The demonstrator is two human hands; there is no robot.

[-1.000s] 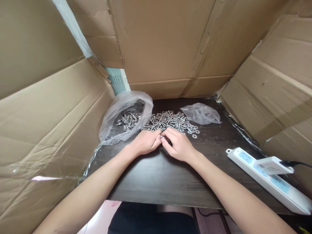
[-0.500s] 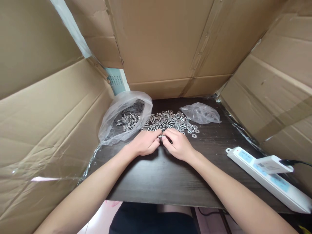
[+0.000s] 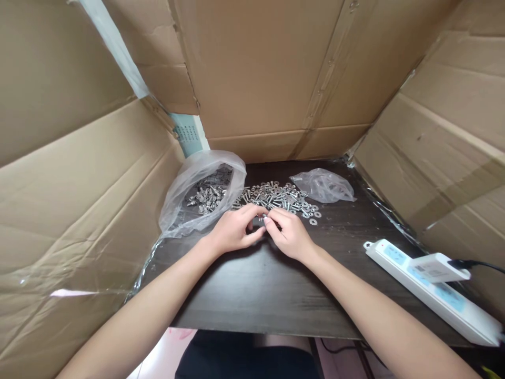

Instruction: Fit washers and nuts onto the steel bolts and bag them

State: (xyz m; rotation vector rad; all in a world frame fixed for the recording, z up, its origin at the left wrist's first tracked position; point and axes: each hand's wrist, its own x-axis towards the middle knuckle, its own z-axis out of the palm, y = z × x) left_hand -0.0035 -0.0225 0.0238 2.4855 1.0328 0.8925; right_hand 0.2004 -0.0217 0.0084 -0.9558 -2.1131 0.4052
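Over the dark table, my right hand (image 3: 290,234) pinches a small metal screw (image 3: 262,217) between thumb and fingertips. My left hand (image 3: 236,229) is right beside it, thumb and index finger spread apart around the screw's free end. Whether the left index fingertip touches the screw I cannot tell, and most of the screw is hidden by fingers. Just beyond both hands lies a loose pile of screws, nuts and washers (image 3: 276,197). To the left, an open clear plastic bag (image 3: 169,210) holds many more small metal fasteners (image 3: 211,197).
A second, crumpled plastic bag (image 3: 325,185) lies at the back right. On the right, a white power strip (image 3: 424,287) with a plugged-in white adapter (image 3: 442,267) rests on the table (image 3: 252,295). Cardboard walls (image 3: 260,68) enclose the left, back and right sides.
My left thumb and index finger have parted from their pinch on the screw, the thumb dropping lower. My right hand still pinches the screw, which now shows less. The view shifted slightly.
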